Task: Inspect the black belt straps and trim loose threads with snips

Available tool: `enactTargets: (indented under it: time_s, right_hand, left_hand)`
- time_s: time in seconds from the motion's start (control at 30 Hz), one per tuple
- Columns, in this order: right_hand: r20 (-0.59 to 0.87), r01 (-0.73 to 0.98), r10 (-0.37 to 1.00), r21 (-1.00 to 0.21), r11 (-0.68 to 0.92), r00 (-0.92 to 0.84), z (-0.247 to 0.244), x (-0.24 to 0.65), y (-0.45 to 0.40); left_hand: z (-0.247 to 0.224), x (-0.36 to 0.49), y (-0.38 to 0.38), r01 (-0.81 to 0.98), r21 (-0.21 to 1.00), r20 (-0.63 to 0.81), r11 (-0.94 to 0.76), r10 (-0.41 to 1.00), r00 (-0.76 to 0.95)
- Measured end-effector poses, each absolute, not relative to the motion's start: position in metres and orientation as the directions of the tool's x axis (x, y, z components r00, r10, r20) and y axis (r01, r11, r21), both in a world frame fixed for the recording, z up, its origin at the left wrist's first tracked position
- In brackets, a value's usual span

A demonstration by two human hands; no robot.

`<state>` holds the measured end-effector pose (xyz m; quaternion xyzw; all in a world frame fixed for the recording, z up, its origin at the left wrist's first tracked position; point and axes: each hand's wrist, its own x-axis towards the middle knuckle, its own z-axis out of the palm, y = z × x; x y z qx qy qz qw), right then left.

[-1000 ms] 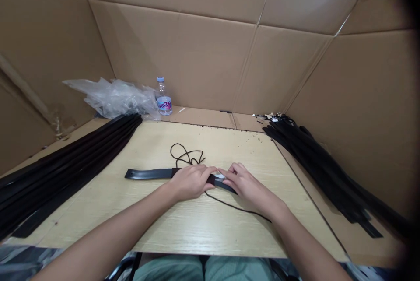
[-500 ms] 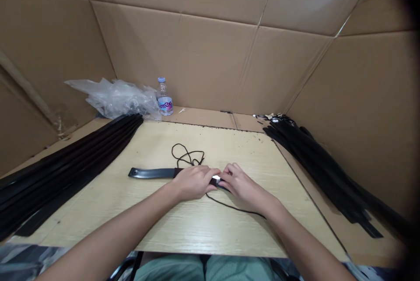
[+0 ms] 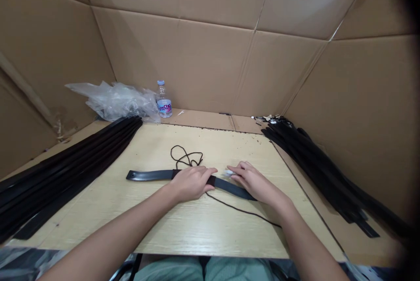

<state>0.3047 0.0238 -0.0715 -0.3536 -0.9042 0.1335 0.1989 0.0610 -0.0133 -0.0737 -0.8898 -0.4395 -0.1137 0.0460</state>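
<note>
A curved black strip (image 3: pixel 149 176) lies across the middle of the pale wooden table (image 3: pixel 183 228). My left hand (image 3: pixel 194 181) is closed over its dark middle section. Just right of that, my right hand (image 3: pixel 249 178) pinches a small white piece (image 3: pixel 229 173) above the strip, whose right end passes beneath this hand. A thin black cord (image 3: pixel 186 155) lies in loops behind my left hand, and its tail runs out toward my right forearm.
Black strips (image 3: pixel 82 158) are bundled on the left, with more black strips (image 3: pixel 321 176) on the right. Clear plastic bags (image 3: pixel 121 99) and a water bottle (image 3: pixel 164 103) stand at the back left. Cardboard walls (image 3: pixel 170 62) enclose the table.
My right hand has moved right, away from my left hand, with the white piece between its fingers. More of the strip's right part now shows. My left hand has stayed in place.
</note>
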Motion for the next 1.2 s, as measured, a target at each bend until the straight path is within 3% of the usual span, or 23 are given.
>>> enactTargets:
  time_s: [0.17, 0.47, 0.57, 0.63, 0.77, 0.97, 1.2]
  right_hand:
    - [0.318, 0.692, 0.766, -0.329, 0.642, -0.559, -0.089, 0.311, 0.045]
    - [0.349, 0.826, 0.815, -0.165, 0.539, -0.462, -0.082, 0.309, 0.046]
    - [0.415, 0.741, 0.748, -0.220, 0.635, -0.517, -0.070, 0.298, 0.034]
    - [0.354, 0.585, 0.658, -0.300, 0.753, -0.665, -0.064, 0.284, 0.023]
    - [0.297, 0.516, 0.643, -0.405, 0.755, -0.706, -0.059, 0.260, 0.013]
    - [0.334, 0.547, 0.651, -0.357, 0.757, -0.682, -0.058, 0.265, 0.031]
    - [0.400, 0.537, 0.631, -0.332, 0.775, -0.664, -0.065, 0.281, 0.039]
  left_hand:
    - [-0.074, 0.059, -0.010, 0.706, -0.094, 0.242, -0.702, 0.672, 0.700]
    - [-0.077, 0.057, -0.008, 0.723, -0.036, 0.255, -0.689, 0.694, 0.674]
    - [-0.077, 0.058, -0.008, 0.745, -0.027, 0.276, -0.667, 0.711, 0.647]
    - [-0.078, 0.059, -0.008, 0.771, -0.009, 0.300, -0.636, 0.734, 0.609]
    - [-0.072, 0.060, -0.008, 0.798, 0.084, 0.361, -0.597, 0.765, 0.534]
    - [-0.053, 0.028, -0.004, 0.820, 0.121, 0.416, -0.559, 0.779, 0.469]
    - [-0.050, -0.010, -0.001, 0.862, 0.244, 0.237, -0.445, 0.889, 0.392]
